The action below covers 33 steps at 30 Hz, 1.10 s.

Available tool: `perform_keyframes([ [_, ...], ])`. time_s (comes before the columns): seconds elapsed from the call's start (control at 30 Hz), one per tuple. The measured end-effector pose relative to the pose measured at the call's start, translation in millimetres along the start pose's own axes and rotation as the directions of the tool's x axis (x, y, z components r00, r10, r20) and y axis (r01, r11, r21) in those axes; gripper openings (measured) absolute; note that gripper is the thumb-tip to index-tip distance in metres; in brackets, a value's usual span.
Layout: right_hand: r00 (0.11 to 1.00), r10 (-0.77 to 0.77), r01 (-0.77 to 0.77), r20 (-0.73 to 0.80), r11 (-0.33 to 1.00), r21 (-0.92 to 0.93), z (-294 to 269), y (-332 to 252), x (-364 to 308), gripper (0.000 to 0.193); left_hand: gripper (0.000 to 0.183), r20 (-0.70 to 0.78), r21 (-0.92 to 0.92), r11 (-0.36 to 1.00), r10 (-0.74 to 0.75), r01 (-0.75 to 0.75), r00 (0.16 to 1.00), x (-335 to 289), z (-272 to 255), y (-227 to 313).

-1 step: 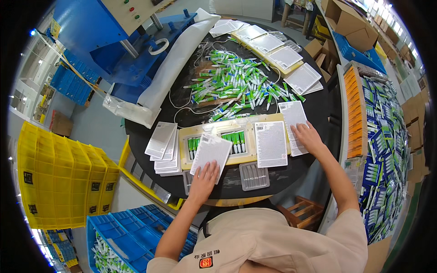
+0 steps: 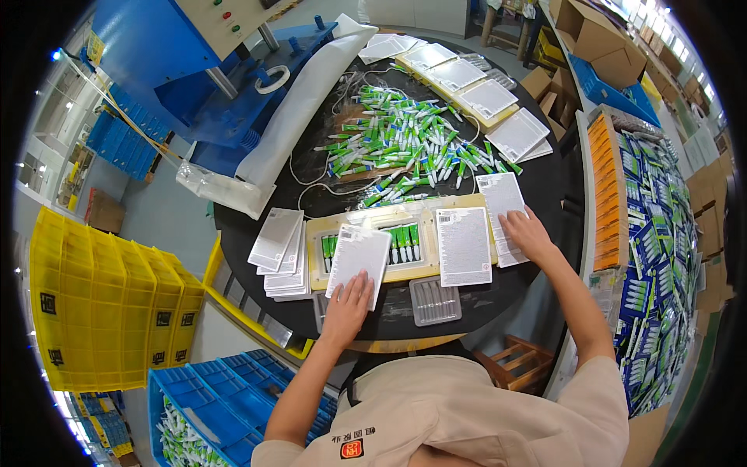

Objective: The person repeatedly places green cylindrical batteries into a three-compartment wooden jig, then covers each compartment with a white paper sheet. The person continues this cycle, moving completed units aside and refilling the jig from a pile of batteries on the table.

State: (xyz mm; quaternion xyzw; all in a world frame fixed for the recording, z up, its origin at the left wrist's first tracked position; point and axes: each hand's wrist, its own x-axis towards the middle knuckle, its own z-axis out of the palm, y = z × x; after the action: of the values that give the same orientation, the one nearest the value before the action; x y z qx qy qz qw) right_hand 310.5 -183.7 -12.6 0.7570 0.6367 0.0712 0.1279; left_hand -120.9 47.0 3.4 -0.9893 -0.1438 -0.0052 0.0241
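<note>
head view: card [image 2: 361, 253] under left hand [image 2: 348, 307] seems straighter.

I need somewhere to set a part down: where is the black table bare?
The black table shows bare at right, between the right hand and the white cards beyond it, and along the near edge, right of the clear tray. Green tubes crowd the middle; cards cover much of the yellow frame.

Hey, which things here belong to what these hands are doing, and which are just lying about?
Seems part of the job:
slanted white card, touched by left hand
rightmost white card, touched by right hand
yellow-rimmed tray
green-and-white tubes inside it

Probably just lying about:
stacked yellow crates
cardboard boxes
blue machine, untouched
</note>
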Motion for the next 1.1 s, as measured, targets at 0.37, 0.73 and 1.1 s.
perform_keyframes([
  [0.37,0.782,0.286,-0.106,-0.553,0.936,0.335,-102.8,-78.7,4.5,0.044,0.042,-0.254,0.121,0.977,-0.143,0.178,0.957,13.6,-16.8,-9.8],
  [0.73,0.923,0.099,0.005,-0.372,0.963,0.268,-71.4,-238.6,41.1,0.044,0.062,-0.102,-0.028,0.982,-0.19,0.188,0.977,6.6,32.0,-12.7],
  [1.1,0.951,0.17,-0.129,-0.26,0.978,0.167,-81.4,-261.0,63.6,0.046,0.065,-0.084,-0.172,0.984,-0.069,0.053,0.994,5.2,25.8,-35.4],
])
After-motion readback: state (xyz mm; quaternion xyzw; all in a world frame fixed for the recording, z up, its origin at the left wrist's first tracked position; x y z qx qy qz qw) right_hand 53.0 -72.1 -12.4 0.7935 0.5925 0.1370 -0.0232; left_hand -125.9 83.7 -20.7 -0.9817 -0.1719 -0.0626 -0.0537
